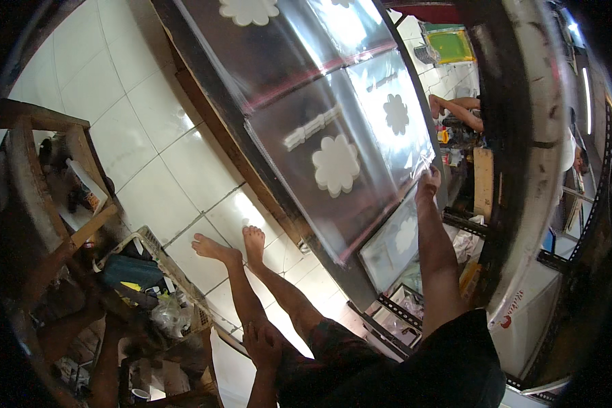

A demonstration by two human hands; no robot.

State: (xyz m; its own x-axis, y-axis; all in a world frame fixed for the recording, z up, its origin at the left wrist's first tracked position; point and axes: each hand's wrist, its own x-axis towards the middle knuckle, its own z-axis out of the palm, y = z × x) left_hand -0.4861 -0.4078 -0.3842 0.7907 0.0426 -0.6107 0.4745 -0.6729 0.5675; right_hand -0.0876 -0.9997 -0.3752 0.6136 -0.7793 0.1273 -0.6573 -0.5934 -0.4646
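Observation:
Glossy clear plastic sheets point(306, 187) lie on a long dark table point(358, 284), bearing white flower shapes point(336, 165) and a pale bar-like shape point(311, 129). My right hand point(428, 182) reaches to the right corner of the nearer stack, its fingers closed on the sheet edge there; glare partly hides the fingertips. Just below that hand lies another sheet point(391, 248) with a white flower on it. My left hand point(262, 343) rests on my leg near the knee, fingers stretched out and holding nothing.
A plastic crate point(149, 238) with bags and a dark box stands on the tiled floor at the left, beside a wooden frame point(30, 177). Beyond the table, another person's bare limbs point(459, 112) show near a green-yellow framed panel point(449, 46). Perforated metal racks point(401, 309) stand at the right.

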